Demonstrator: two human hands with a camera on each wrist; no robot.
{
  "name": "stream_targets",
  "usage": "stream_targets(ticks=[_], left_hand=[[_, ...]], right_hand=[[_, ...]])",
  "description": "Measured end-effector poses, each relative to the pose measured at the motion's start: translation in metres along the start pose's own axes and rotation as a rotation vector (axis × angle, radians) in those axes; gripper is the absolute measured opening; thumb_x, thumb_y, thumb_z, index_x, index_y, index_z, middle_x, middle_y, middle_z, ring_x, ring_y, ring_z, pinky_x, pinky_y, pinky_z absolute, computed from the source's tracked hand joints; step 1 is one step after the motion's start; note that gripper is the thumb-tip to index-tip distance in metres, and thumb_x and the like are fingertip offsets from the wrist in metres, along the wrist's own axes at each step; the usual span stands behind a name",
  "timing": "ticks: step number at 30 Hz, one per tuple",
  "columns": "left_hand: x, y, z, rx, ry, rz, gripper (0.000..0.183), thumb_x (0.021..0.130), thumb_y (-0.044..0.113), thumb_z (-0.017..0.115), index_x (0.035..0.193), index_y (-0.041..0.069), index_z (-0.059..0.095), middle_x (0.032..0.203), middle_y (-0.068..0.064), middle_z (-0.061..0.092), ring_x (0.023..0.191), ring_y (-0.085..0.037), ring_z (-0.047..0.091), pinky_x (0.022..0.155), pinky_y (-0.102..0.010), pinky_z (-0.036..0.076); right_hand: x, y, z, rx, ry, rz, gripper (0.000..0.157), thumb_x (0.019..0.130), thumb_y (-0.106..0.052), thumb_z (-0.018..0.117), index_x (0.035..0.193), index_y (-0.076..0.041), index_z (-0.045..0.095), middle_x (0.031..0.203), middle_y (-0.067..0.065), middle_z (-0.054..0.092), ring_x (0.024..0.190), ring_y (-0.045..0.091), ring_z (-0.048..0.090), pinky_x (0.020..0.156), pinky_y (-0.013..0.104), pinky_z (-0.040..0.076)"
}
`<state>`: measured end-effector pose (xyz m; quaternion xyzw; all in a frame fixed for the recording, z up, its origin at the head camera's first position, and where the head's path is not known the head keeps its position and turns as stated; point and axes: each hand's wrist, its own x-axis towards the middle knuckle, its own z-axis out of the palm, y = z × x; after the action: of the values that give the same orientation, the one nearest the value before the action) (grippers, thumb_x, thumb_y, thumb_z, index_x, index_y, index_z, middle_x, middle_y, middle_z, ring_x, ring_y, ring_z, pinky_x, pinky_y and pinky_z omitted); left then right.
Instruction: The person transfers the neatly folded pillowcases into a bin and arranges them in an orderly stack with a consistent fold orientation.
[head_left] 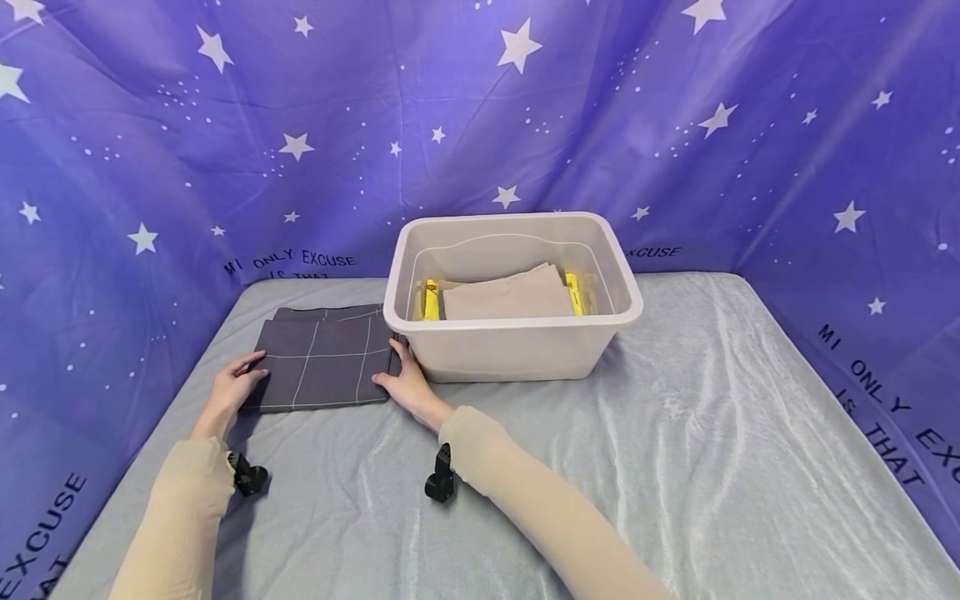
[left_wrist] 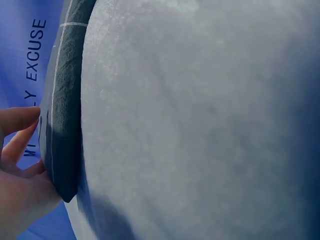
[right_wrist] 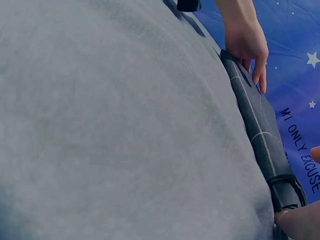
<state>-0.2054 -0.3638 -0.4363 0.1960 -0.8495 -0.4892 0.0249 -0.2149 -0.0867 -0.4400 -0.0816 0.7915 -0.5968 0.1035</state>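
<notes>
A folded dark grey cloth (head_left: 330,367) with thin white grid lines lies flat on the left of the table, its layers stacked. At its left edge my left hand (head_left: 231,387) grips it with thumb and fingers; in the left wrist view the cloth's thick folded side (left_wrist: 67,115) shows beside that hand. My right hand (head_left: 408,383) holds the opposite edge, close to the bin. From the right wrist, the thumb (right_wrist: 300,220) is seen against the cloth's near corner, and most of the right hand is out of that view.
A whitish plastic bin (head_left: 517,354) stands at the back middle, just right of the cloth. Inside are folded beige fabric (head_left: 510,298) and two yellow packets (head_left: 432,300). Grey plush fabric covers the table (head_left: 712,433). A purple starry curtain (head_left: 450,100) hangs around it.
</notes>
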Motion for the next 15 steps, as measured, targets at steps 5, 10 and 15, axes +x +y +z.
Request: stream_targets(ticks=[5,10,15], left_hand=[[0.0011,-0.0007,0.0003,-0.001,-0.007,0.017,0.049,0.087,0.012,0.049,0.133,0.0,0.035,0.139,-0.023,0.025,0.127,-0.035,0.023,0.103,-0.042,0.022],[0.0014,-0.0012,0.0003,0.0,-0.01,0.023,0.048,0.087,0.011,0.048,0.132,0.0,0.035,0.14,-0.023,0.025,0.128,-0.035,0.022,0.103,-0.043,0.021],[0.0011,-0.0012,0.0004,-0.003,-0.01,0.023,0.048,0.087,0.009,0.048,0.132,0.0,0.035,0.14,-0.023,0.025,0.128,-0.035,0.022,0.103,-0.042,0.021]], right_hand=[[-0.0009,-0.0043,-0.0012,0.041,0.013,0.017,0.063,0.08,-0.007,0.059,0.136,-0.01,0.031,0.141,0.013,0.027,0.129,0.022,0.025,0.103,0.035,0.024],[0.0021,-0.003,-0.0022,0.059,0.012,0.019,0.062,0.079,-0.006,0.059,0.135,-0.009,0.033,0.139,0.011,0.031,0.128,0.021,0.027,0.103,0.034,0.025],[0.0044,-0.0012,-0.0027,0.043,-0.003,0.028,0.062,0.078,-0.005,0.061,0.134,-0.01,0.034,0.138,0.011,0.032,0.127,0.021,0.028,0.102,0.033,0.027]])
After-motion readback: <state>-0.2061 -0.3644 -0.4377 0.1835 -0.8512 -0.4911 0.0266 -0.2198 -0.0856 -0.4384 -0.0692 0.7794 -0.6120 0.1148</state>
